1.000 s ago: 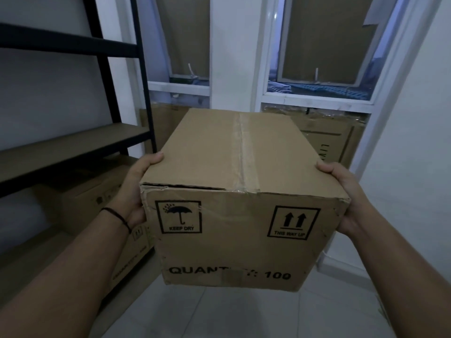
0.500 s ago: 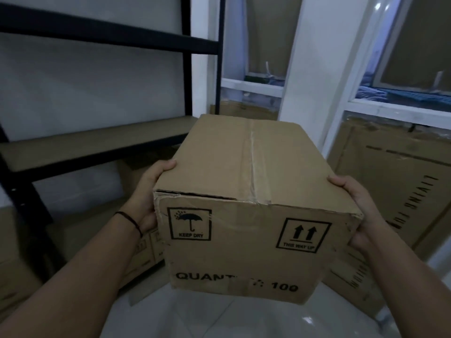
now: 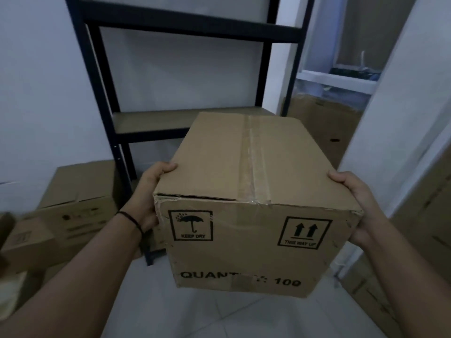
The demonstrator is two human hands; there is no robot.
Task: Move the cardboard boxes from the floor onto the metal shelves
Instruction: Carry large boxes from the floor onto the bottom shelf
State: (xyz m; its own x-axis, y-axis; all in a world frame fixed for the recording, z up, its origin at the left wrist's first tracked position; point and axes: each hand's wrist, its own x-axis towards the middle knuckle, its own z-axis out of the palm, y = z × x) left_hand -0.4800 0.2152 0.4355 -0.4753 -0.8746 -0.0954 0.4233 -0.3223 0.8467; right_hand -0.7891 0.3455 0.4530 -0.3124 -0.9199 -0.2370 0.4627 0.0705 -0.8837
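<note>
A taped brown cardboard box [image 3: 246, 191] printed "KEEP DRY" and "THIS WAY UP" hangs in the air in front of me, upright. My left hand [image 3: 148, 193] grips its left side, thumb over the top edge. My right hand [image 3: 358, 206] grips its right side the same way. Straight ahead stands the black metal shelf unit [image 3: 107, 81]; its brown middle board [image 3: 151, 121] lies just beyond the box's far end, and a higher black shelf [image 3: 190, 28] crosses above.
Several cardboard boxes [image 3: 73, 211] are stacked on the floor at the left beside the shelf post. Flat cartons [image 3: 324, 125] lean under the window at the right, and more cardboard [image 3: 422, 228] lines the right wall. Pale floor tiles [image 3: 195, 315] show below the box.
My view has turned left, so the shelf unit now sits straight ahead instead of at the left. The box stays held between both hands, a little nearer the middle board.
</note>
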